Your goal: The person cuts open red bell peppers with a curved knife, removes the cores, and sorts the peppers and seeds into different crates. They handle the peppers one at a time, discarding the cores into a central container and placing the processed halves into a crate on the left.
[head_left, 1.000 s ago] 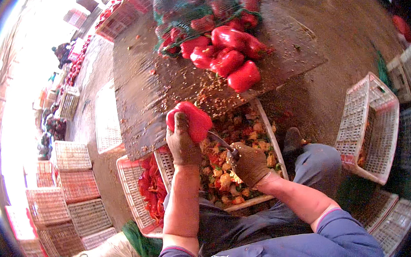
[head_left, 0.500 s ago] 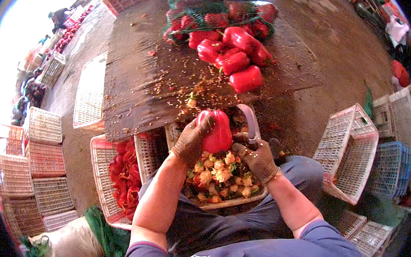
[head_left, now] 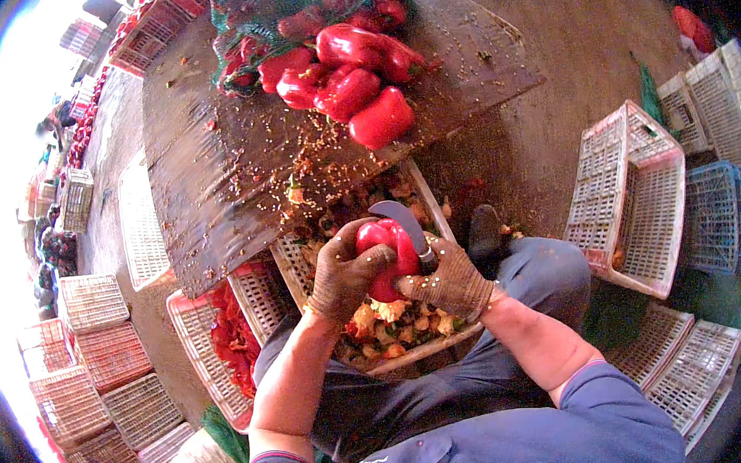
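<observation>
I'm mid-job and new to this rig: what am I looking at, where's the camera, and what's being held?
There is no robot here, just a person's two gloved hands. The view comes from a wide fisheye camera worn on the head, looking down, so straight edges bend. The left hand grips a red pepper; the right hand holds a curved knife and touches the pepper too. On the brown board ahead lie loose whole peppers, a green net bag of more peppers and scattered seeds. Below the hands is a crate of pale, yellowish scraps.
</observation>
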The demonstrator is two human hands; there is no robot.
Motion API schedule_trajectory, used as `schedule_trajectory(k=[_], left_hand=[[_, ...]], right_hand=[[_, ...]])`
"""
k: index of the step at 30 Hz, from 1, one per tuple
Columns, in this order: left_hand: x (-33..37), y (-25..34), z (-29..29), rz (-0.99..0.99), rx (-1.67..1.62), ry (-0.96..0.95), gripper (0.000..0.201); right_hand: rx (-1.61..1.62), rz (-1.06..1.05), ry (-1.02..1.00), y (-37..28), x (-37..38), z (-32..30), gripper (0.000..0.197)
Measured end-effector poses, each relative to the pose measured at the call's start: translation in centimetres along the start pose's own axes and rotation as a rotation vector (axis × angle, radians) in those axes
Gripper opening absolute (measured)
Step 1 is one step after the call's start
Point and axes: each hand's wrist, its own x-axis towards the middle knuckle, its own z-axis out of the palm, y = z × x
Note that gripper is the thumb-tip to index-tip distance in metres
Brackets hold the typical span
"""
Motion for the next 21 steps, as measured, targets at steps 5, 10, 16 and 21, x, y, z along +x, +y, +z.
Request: schedule_trajectory(k=[5,10,16,21], left_hand=[[0.0,-1.7,-1.5,-0.063,-0.256,-0.095,0.048],[0.6,-1.2,-1.0,-0.188,-0.367,-0.176,0.041],[2.3,-2.9,0.8,-0.136,0.087,0.131,0.040],[-1.1,0.4,2.5,0.378,1.014,0.251,0.070]], right_hand=[[-0.013,0.011,-0.059,-2.5,-0.6,-0.7,0.051],[0.056,0.045,-0.085,-3.4,-1.0,-1.2,0.039],[-0.002,0.248,0.078,-0.6,0.2,-2.2,0.034],[-0.123,0.134,0.102,-0.7,0.8,-1.6,0.036]])
